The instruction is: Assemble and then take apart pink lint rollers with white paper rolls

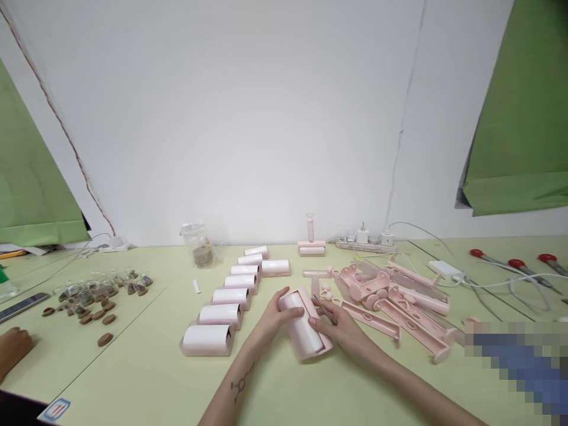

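Note:
Both hands hold a lint roller (pixel 300 325), a white paper roll in a pale pink casing, tilted above the table. My left hand (pixel 280 312) is closed on its upper left side, thumb across the white roll. My right hand (pixel 339 325) grips the right edge with its thumb near the roll; a thin dark object (pixel 326 309) shows by its fingers, too small to name. To the left stands a row of white rolls (pixel 207 339) in clear wrap. Right of my hands lies a pile of pink plastic casings and covers (pixel 368 287).
An assembled pink lint roller (pixel 312 247) stands by the wall, near a power strip (pixel 366 244). Far left are small glass domes with cork bases (pixel 95 290) and another person's hand (pixel 15 349). White cables, a white adapter (pixel 445 270) and red-ended tools (pixel 517 264) lie right.

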{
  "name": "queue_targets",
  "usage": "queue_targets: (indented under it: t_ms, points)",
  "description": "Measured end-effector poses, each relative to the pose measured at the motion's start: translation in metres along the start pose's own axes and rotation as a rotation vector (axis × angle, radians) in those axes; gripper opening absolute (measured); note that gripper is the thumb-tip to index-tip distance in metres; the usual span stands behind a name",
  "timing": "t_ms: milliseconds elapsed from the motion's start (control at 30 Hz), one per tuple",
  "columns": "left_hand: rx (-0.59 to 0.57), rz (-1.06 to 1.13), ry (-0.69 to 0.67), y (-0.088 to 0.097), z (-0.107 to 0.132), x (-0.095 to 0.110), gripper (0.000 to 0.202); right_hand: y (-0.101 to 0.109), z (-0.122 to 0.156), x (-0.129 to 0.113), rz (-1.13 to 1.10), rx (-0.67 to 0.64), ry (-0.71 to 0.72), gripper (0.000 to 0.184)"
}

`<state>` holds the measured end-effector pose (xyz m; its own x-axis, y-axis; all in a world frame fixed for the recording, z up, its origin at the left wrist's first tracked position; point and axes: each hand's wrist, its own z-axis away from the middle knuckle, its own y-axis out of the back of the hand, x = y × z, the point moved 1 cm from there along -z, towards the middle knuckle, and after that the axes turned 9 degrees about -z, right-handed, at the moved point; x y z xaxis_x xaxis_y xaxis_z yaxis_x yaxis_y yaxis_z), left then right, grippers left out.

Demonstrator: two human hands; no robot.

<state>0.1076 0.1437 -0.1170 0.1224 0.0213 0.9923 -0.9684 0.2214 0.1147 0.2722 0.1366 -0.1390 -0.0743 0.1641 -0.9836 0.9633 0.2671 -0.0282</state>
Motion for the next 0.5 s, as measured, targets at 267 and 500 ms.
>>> queue_targets:
  t_ms: [267,500]
  points:
    - [0.124,-0.128,-0.150,0.010,-0.033,-0.030,0.066,0.038,-0.006,-0.048,0.138,0.308,0.264,0.055]
    - [0.351,-0.177,-0.344,0.008,-0.022,-0.013,0.076,0.021,0.010,-0.059,-0.147,0.175,0.122,0.053]
